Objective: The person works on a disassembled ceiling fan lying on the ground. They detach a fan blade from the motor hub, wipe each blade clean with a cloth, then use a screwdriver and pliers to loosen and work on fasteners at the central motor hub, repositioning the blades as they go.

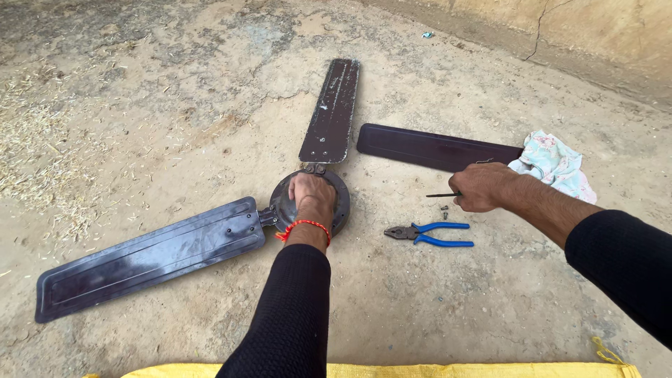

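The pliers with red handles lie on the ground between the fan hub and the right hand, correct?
Not quite: the head view shows the pliers have blue handles, not red. The rest holds: they lie on the ground between the fan hub, under the left hand, and the right hand.

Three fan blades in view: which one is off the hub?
The dark blade lying on the right, beside the cloth. It sits apart from the hub; the other two blades are still bolted to it.
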Demonstrator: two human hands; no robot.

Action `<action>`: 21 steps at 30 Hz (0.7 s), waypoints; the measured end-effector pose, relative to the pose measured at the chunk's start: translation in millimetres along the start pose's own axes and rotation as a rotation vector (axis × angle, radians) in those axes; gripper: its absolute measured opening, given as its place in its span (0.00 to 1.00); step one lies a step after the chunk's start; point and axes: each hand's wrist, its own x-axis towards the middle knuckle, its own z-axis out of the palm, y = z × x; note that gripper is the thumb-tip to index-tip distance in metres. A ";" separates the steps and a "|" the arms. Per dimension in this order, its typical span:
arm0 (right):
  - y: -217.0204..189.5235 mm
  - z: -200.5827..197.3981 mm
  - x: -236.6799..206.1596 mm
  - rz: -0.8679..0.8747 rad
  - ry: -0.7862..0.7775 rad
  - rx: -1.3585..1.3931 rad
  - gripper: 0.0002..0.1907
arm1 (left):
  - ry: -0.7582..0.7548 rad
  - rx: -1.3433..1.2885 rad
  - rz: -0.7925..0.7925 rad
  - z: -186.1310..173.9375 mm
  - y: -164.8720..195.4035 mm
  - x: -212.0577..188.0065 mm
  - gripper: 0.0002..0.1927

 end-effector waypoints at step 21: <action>2.5 15.4 4.4 -0.015 -0.062 0.011 0.19 | -0.088 0.160 0.014 -30.3 2.5 -9.9 0.32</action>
